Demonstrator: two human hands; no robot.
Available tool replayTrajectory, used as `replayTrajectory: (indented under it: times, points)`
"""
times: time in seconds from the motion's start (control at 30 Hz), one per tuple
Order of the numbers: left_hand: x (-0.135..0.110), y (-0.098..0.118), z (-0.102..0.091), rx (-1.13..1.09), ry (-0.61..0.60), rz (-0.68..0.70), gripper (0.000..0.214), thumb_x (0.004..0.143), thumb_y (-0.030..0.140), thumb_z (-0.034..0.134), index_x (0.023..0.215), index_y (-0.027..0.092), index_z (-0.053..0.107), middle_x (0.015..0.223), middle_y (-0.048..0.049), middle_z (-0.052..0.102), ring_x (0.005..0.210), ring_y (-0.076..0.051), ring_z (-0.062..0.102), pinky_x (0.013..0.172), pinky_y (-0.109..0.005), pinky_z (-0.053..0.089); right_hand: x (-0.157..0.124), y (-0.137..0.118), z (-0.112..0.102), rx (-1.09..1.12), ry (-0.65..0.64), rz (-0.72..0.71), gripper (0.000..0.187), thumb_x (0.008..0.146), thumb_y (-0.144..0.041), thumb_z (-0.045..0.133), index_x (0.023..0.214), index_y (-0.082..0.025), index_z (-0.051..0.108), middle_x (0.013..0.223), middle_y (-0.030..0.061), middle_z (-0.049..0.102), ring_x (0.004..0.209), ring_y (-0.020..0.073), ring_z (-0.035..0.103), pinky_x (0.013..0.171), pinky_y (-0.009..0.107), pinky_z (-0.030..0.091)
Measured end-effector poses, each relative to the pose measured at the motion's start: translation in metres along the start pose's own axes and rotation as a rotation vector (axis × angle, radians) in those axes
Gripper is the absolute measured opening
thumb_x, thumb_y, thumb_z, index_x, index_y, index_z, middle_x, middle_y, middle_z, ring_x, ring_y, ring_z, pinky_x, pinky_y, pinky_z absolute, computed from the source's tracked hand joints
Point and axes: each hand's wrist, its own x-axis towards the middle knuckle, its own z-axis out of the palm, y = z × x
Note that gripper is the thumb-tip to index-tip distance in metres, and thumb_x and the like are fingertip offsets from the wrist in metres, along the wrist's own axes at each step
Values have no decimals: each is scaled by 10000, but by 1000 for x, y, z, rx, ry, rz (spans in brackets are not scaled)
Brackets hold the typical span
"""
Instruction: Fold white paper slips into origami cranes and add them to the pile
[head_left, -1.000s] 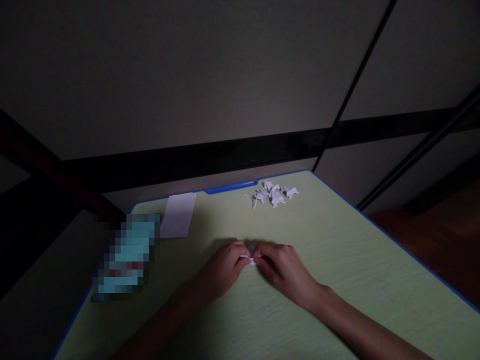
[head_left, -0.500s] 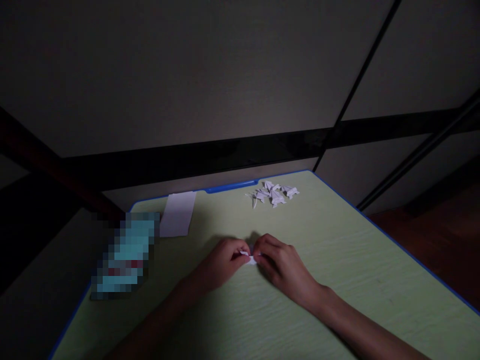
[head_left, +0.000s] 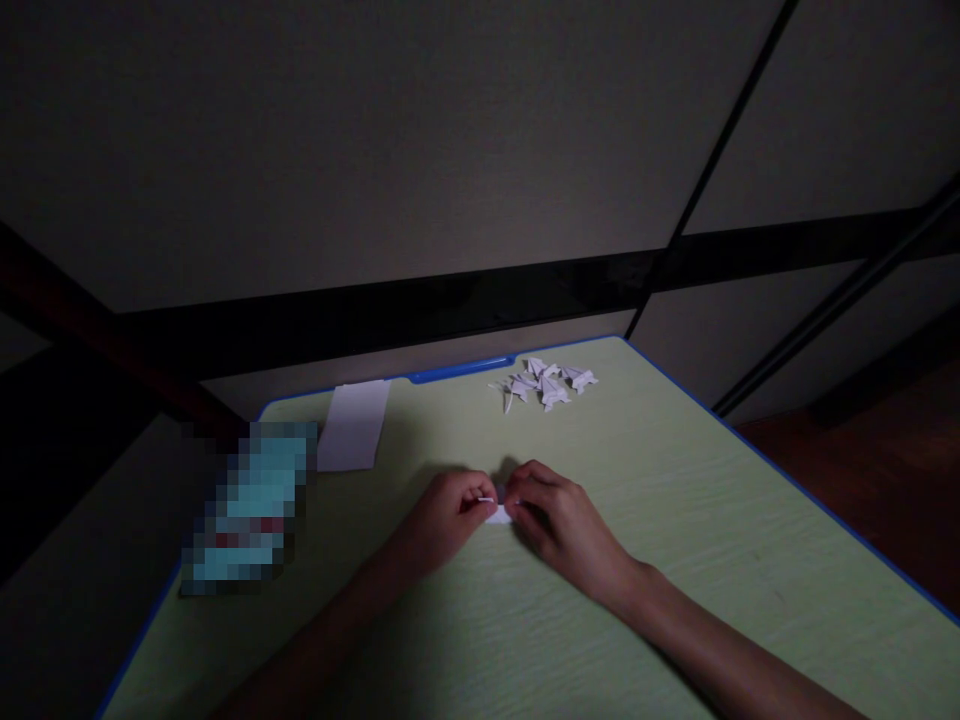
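Note:
A small folded piece of white paper (head_left: 498, 515) is pinched between my two hands, just above or on the table. My left hand (head_left: 456, 510) grips its left side between thumb and fingers. On the right side, my right hand (head_left: 556, 515) pinches it with thumb and fingertips. Much of the paper is covered by the fingers, so its exact folds cannot be made out. Beyond my hands, several folded white paper figures (head_left: 553, 392), shaped like origami frogs, lie in a cluster near the table's far edge.
The light green table (head_left: 675, 500) has a blue rim and a blue far-edge strip (head_left: 461, 370). Blank white paper (head_left: 356, 425) lies at the far left, beside a pixelated turquoise object (head_left: 259, 500). Dark-banded cabinet panels (head_left: 390, 150) stand behind the table.
Both hands stay around the small paper, with only a slight shift of the fingers. Its lower edge now looks flatter and straighter. The view has moved slightly.

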Motion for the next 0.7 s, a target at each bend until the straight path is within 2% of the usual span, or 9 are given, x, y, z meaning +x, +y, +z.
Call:
replayTrajectory:
  times: [0.27, 0.7]
  points:
    - [2, -5, 3, 19, 53, 20, 91, 659, 144, 483, 607, 127, 556, 566, 8, 539, 557, -116, 499, 510, -197, 357, 0, -1, 2, 21, 3, -16, 190, 754, -28, 438, 736, -152, 582, 813, 47, 499, 749, 142, 493, 677, 251, 418]
    - [0, -5, 3, -67, 54, -5, 63, 638, 142, 500, 617, 130, 558, 545, 21, 509, 527, -109, 473, 489, -199, 338, -3, -1, 3, 84, 12, 2, 130, 748, -83, 480, 824, -162, 551, 829, 45, 465, 773, 151, 476, 699, 266, 416]
